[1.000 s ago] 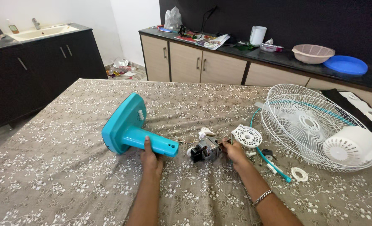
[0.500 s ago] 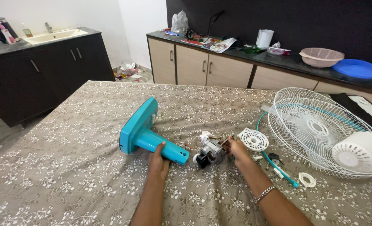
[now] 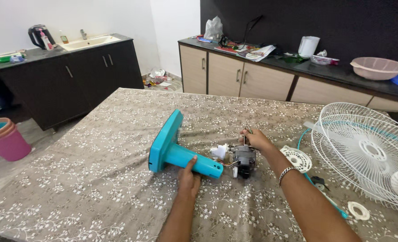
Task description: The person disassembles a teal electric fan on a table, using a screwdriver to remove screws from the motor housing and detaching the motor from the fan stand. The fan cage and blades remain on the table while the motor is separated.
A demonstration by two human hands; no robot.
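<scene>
Now left hand on teal fan stand, right hand at motor

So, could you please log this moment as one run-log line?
left hand: grips teal fan stand | right hand: on fan motor | wire guard: at right | surface: patterned tablecloth

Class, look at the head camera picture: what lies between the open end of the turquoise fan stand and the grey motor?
In the head view, a small white plastic part and thin wires lie between the turquoise fan stand and the grey motor.
</scene>
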